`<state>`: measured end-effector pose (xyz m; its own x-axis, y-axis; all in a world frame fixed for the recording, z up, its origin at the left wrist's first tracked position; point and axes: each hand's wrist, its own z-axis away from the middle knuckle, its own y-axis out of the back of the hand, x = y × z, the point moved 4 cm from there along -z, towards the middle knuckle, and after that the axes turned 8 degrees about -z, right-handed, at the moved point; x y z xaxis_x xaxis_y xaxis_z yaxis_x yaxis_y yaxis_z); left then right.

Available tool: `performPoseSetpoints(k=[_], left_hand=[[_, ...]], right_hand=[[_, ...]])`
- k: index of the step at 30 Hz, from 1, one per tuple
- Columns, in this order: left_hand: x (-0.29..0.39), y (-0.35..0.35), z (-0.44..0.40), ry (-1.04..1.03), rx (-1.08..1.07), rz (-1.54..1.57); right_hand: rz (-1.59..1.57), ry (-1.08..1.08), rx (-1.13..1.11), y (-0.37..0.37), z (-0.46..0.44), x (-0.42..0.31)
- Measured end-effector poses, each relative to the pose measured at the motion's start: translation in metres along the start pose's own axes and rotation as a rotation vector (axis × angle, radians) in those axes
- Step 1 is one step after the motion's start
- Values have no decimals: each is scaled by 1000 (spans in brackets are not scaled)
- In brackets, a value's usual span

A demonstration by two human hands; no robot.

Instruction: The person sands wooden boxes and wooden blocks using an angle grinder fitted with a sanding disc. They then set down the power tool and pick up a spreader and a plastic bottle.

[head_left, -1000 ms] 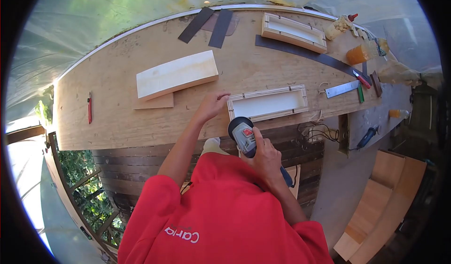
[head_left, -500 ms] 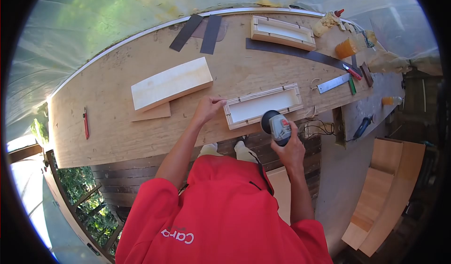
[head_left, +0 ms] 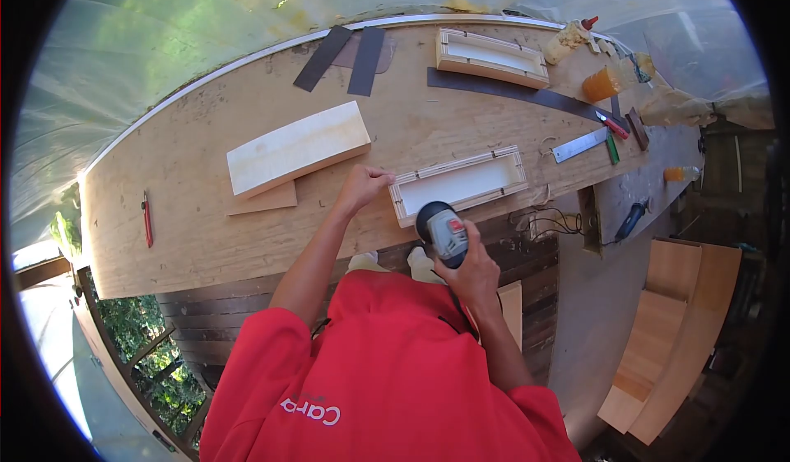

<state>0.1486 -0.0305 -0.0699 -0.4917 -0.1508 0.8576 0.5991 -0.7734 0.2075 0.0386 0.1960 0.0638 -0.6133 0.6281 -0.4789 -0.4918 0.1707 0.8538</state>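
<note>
In the head view, a shallow wooden box (head_left: 516,159) with a white inside lies on the workbench, near its front edge. My left hand (head_left: 364,189) pinches the left end of this box, fingers closed on the rim. Wrapped in my right hand (head_left: 475,274) is a grey disc sander (head_left: 448,236) with a round black pad. The pad is at the box's front side, towards its left end; whether it touches the wood I cannot tell. Behind my left hand, a pale wooden box (head_left: 300,145) lies closed side up, partly over a thin board (head_left: 267,199).
Another box (head_left: 492,71) sits at the back beside a long dark strip (head_left: 510,92). A square (head_left: 581,144), a red cutter (head_left: 613,125), a glue bottle (head_left: 568,42) and an orange jar (head_left: 602,85) stand right. A red tool (head_left: 147,219) lies left. Cables (head_left: 553,221) hang at the front edge.
My right hand has moved the sander left along the box's front side. My left hand keeps its hold on the box's left end. The whole view has shifted slightly.
</note>
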Motion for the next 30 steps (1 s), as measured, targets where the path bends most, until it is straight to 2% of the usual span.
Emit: performPoseSetpoints(k=[5, 7, 8, 10, 11, 13, 17, 20, 25, 28, 29, 30], left_hand=[[3, -1, 6, 37, -16, 1], [-1, -3, 14, -90, 161, -35], [-6, -10, 20, -96, 154, -35], [-25, -19, 39, 146, 278, -36], [-25, -26, 50, 144, 275, -38], [-13, -51, 78, 303, 54, 80], [-33, -83, 82, 271, 48, 239], [-34, -83, 82, 233, 76, 393], [-36, -71, 84, 193, -78, 513], [-38, -46, 89, 246, -188, 370], [-40, -41, 88, 252, -186, 372], [-41, -33, 86, 225, -83, 360]], right_hand=[[12, 81, -87, -19, 14, -20], [21, 86, -112, -16, 11, -15], [23, 80, -105, -11, 7, -10], [51, 24, -57, 5, -4, 9], [35, 7, -27, 14, -9, 21], [45, -69, 25, 35, -21, 45], [30, -256, 84, 79, -47, 90], [6, -283, 115, 95, -56, 103], [-35, -191, 109, 75, -51, 88], [-16, -126, 46, 50, -37, 63], [-19, -108, 28, 42, -31, 53], [-34, -61, 30, 32, -23, 44]])
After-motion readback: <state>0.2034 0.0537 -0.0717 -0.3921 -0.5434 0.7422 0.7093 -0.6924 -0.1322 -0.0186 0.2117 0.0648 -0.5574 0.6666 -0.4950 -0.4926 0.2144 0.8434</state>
